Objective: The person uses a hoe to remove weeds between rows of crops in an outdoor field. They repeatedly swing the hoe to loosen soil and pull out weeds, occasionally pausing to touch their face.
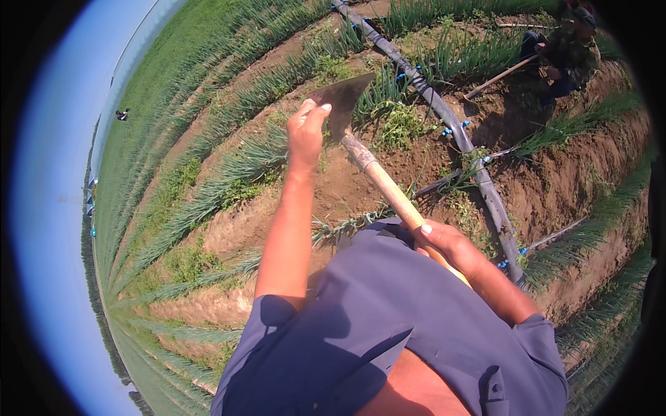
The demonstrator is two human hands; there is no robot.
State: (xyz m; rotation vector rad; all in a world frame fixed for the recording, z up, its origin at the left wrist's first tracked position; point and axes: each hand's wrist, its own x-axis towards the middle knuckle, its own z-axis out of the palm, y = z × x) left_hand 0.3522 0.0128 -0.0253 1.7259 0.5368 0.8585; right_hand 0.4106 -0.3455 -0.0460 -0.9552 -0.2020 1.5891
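Note:
A hoe with a flat metal blade (343, 99) and a pale wooden handle (393, 190) is held up in front of my body, its blade end raised. My left hand (306, 138) has its thumb and fingers at the near lower corner of the blade, seemingly pinching it. Lower down, my right hand (450, 247) is wrapped around the handle, with the thumb lying along the wood. Dried soil coats the socket (359, 151) where blade and handle join. The handle's far end is hidden by my right forearm and shirt.
Rows of onion-like plants (250, 156) and weeds (400, 125) grow in brown soil. A dark irrigation hose (447, 114) with blue fittings (447, 132) crosses the rows. At upper right a crouching person (567, 57) holds another long-handled tool (499, 78). Another person (123, 114) is far left.

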